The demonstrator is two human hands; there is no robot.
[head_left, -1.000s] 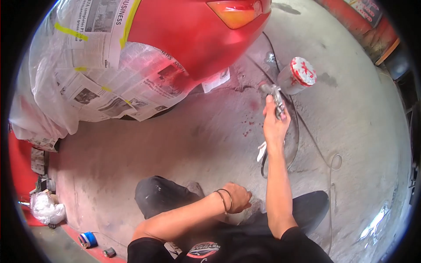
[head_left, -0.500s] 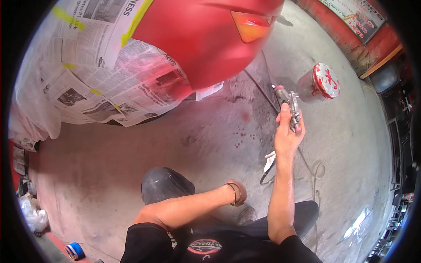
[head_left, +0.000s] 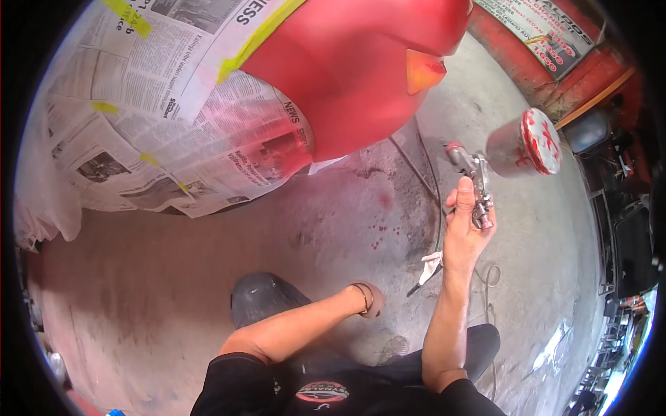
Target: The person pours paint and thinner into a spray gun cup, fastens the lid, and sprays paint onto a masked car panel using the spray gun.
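My right hand [head_left: 468, 232] is wrapped around a metal spray gun [head_left: 477, 182], its thumb up along the body. Just beyond the gun is a paint cup [head_left: 512, 147] with a red-smeared lid; it appears joined to the gun. To the left of the gun curves a red car bumper [head_left: 347, 76] with an orange lamp [head_left: 423, 71]. Newspaper [head_left: 208, 149] held by yellow tape covers the area beside the red panel, and red overspray tints it. My left hand [head_left: 373, 300], with a bracelet at the wrist, hangs by my knees; its fingers are mostly hidden.
A thin hose [head_left: 438, 208] runs over the concrete floor [head_left: 312, 229], which has red paint spots. A white rag [head_left: 430, 266] is near my right forearm. Clear plastic sheeting [head_left: 48, 166] hangs at the left. A price sign [head_left: 538, 35] leans against the red wall.
My view has shifted, so the bumper sits further right and lower. The spray gun and cup have moved slightly right and down in view, still in my right hand.
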